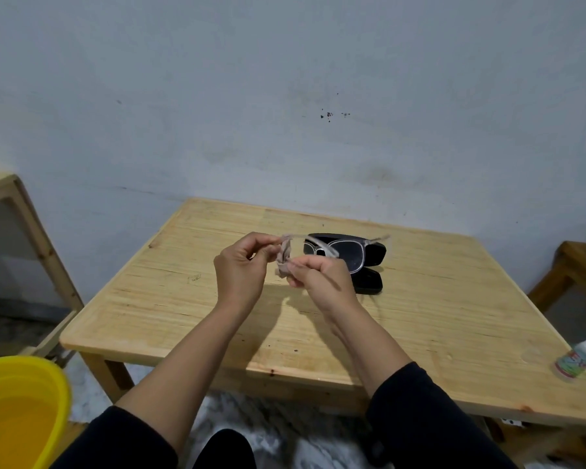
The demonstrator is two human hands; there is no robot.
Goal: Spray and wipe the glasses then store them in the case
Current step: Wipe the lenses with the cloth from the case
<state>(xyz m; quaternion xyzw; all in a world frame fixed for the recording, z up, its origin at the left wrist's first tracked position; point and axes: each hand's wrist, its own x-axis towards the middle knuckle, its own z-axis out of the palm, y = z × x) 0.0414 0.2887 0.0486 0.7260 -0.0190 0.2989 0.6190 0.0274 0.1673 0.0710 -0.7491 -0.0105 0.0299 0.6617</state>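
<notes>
We have a single wide-angle view from the head, looking forward and down over our own forearms at the bench (454, 316), which sits close below us. The far wall (285, 96) fills the upper half, and straight edges bow towards the corners of the view.

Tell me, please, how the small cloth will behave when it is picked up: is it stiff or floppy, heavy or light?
The cloth is probably floppy: it hangs bunched and creased between the left hand and right hand. It is likely light, since fingertips alone hold it against the glasses. It should not roll or slide.
</notes>
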